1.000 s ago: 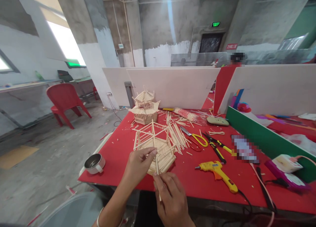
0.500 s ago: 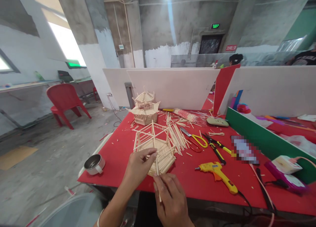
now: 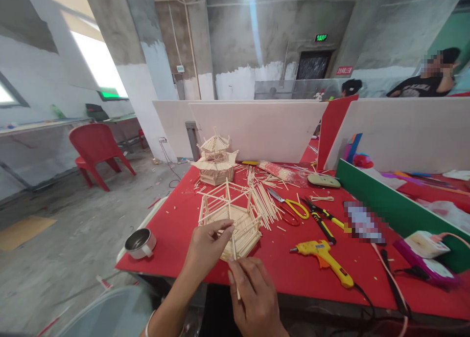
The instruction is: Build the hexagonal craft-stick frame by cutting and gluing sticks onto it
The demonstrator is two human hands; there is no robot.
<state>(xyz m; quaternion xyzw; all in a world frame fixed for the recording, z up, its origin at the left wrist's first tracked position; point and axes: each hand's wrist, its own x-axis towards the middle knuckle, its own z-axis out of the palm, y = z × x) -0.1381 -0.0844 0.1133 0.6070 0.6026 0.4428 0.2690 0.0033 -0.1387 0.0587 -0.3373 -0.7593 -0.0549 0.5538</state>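
Observation:
A thin wooden stick (image 3: 234, 248) slants between my two hands at the near edge of the table. My left hand (image 3: 205, 249) pinches its upper end between thumb and fingertips. Lower down, my right hand (image 3: 255, 295) has its fingers closed round the same stick. Just beyond them stands a six-sided frame of glued wooden sticks (image 3: 249, 244), with posts and top rails around a slatted floor. My left hand overlaps its near side and hides part of it; whether the stick touches the frame I cannot tell. Behind is a tiered stick pagoda (image 3: 216, 173).
Loose sticks (image 3: 266, 207) lie right of the frame. Farther right are scissors (image 3: 299, 209), pliers (image 3: 323, 227), a yellow glue gun (image 3: 323, 258) with its cord, and a phone (image 3: 363, 222). A metal cup (image 3: 140, 244) stands at the left edge. A green divider (image 3: 396, 207) borders the right.
My hands and the stick hold the same position. In the background at right, a person in a black shirt has come further into view.

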